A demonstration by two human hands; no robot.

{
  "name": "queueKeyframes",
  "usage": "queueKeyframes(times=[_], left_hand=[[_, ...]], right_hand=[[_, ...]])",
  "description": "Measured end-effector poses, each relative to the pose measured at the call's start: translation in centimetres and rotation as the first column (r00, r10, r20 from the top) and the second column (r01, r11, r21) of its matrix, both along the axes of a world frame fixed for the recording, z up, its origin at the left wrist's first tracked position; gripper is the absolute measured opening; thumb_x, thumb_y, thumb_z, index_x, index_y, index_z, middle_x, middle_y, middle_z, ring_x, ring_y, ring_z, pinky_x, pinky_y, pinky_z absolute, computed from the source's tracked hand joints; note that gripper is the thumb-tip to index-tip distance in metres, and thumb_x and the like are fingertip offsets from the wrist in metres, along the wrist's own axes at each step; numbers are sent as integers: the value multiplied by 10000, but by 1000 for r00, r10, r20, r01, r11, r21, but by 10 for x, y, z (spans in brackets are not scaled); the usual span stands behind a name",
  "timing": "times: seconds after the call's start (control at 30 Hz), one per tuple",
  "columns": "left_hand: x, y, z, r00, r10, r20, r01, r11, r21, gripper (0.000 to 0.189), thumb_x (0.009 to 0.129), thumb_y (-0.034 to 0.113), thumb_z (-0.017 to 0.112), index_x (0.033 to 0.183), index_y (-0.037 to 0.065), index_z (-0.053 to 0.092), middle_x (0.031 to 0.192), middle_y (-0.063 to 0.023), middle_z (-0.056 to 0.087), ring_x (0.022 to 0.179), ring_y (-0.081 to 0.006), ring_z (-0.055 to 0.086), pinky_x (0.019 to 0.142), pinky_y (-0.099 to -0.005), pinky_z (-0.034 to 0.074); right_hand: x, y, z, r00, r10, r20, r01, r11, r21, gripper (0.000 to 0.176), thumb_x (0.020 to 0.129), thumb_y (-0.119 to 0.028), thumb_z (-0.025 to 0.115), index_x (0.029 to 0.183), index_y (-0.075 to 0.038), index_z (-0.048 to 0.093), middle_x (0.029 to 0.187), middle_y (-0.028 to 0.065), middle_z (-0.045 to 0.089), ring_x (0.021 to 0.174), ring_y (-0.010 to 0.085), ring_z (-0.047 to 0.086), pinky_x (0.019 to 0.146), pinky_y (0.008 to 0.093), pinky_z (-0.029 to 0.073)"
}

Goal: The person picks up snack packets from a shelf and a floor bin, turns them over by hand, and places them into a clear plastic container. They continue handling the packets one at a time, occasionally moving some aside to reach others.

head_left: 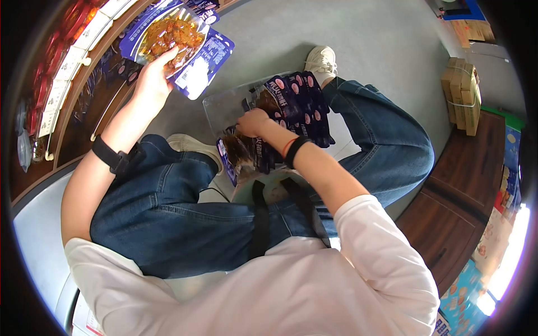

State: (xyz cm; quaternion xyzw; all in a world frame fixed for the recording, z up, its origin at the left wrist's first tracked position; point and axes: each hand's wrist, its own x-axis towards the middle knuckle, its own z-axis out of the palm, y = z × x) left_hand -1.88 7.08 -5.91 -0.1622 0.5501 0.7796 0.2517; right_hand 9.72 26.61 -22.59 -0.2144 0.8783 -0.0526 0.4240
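Note:
My left hand (154,78) is closed on a purple food packet (204,59), up beside the shelf at the upper left. The packet has a clear window showing brown-orange food, and a white label. Between my legs, a clear plastic bin (216,109) holds rows of dark purple packets (305,106) standing close together. My right hand (254,122) is down in the bin, its fingers curled at the packets' edges; the fingertips are partly hidden among them. A packet with brown contents (241,151) leans at the bin's near left end.
Wooden shelving (73,112) with price tags, red packages and more purple packets curves along the left. Strapped flat cardboard boxes (462,95) stand on a dark wood cabinet (465,162) at the right. My shoes (321,61) rest on the grey floor (386,39) near the bin.

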Motion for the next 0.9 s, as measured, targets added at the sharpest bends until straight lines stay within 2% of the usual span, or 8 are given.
queueKeyframes(times=[0.13,0.23,0.33,0.47,0.73,0.8,0.83,0.9], left_hand=[[2,4,3,1000,23,-20,-24,999,-37,357,810,215,606,1101,29,518,1015,-53,592,924,-144,568,806,-288,455],[2,4,8,999,2,-43,-3,1000,-22,374,803,218,613,1105,22,514,1022,-58,590,921,-142,569,805,-279,455],[0,3,11,998,-12,-56,12,1000,-1,368,811,216,603,1110,22,511,1018,-59,593,916,-139,574,811,-280,456],[-1,3,11,999,8,-45,-7,1000,16,358,820,210,593,1110,17,510,1016,-62,595,910,-141,578,806,-282,462],[0,2,9,999,5,-53,-4,1000,21,357,814,208,598,1099,10,515,1009,-66,593,911,-141,577,785,-276,473],[-3,-1,2,999,8,-47,-7,1000,20,364,810,206,604,1101,7,516,1026,-64,587,924,-144,574,806,-283,467],[-4,-3,-1,998,16,-54,-15,1000,18,364,810,206,604,1101,7,516,1026,-64,587,924,-144,574,806,-283,467],[-2,-5,-3,988,-89,-124,97,993,68,394,799,203,618,1135,29,507,1067,-55,582,982,-164,554,902,-305,408]], right_hand=[[0,7,47,998,-52,35,48,992,115,367,837,-355,459,1017,-92,640,1034,112,621,972,263,593,761,370,486],[-3,-1,41,999,52,-7,-49,973,225,302,815,-277,520,1034,-103,634,1035,102,622,968,249,597,762,356,487],[-7,-17,39,1000,-16,14,11,952,306,291,770,-212,586,1040,-117,632,1046,88,621,969,241,597,757,341,490],[2,-28,38,998,-15,-56,18,998,53,254,785,-174,542,1014,-130,644,1060,82,616,970,251,595,777,357,485],[14,-28,35,997,63,42,-66,995,74,269,807,-161,481,1018,-93,634,1087,115,596,992,290,579,763,373,494],[0,-15,36,964,-259,-64,253,963,-95,274,810,-169,471,1026,-94,622,1071,132,597,975,309,582,755,406,497],[-6,-1,46,911,-358,-207,289,909,-301,277,818,-192,458,1024,-84,609,1039,147,602,923,335,597,754,437,494],[-30,28,68,760,-649,5,524,609,-596,340,814,-275,518,1108,-110,563,1091,180,574,963,365,575,775,384,503]])
